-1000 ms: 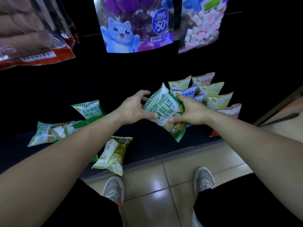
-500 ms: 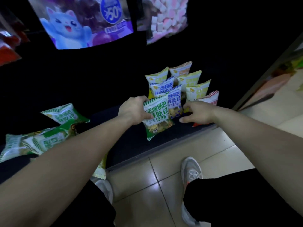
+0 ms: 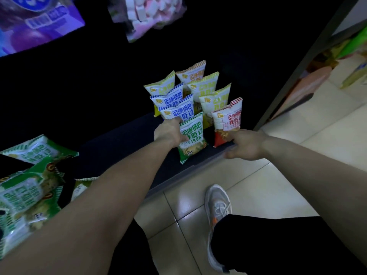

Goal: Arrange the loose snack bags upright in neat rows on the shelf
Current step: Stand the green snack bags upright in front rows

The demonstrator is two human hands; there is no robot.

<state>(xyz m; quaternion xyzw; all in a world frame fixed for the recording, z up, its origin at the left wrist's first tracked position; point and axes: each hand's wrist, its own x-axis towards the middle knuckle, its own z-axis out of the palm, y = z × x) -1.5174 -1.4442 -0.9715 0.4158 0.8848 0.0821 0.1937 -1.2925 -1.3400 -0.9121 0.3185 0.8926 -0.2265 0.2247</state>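
A green snack bag (image 3: pixel 193 133) stands upright at the front of the left row, and my left hand (image 3: pixel 168 132) grips its left edge. Behind it stand two blue bags (image 3: pixel 178 110) and a yellow one. My right hand (image 3: pixel 246 144) rests at the shelf's front lip, its thumb side touching the base of the upright red bag (image 3: pixel 228 118). Yellow bags (image 3: pixel 214 98) stand in the row behind the red one. Loose green bags (image 3: pixel 37 149) lie flat at the left of the dark shelf (image 3: pixel 123 151).
More green bags (image 3: pixel 23 197) are piled at the near left, partly behind my left arm. A marshmallow bag (image 3: pixel 151 14) and a purple bag (image 3: pixel 35 22) hang above. A shelf upright (image 3: pixel 297 72) bounds the right side. My shoe (image 3: pixel 217 207) is on the tiled floor.
Both hands carried the green bag right and set it upright in front of the blue bags. My right hand let go of it and moved to the red bag's base.
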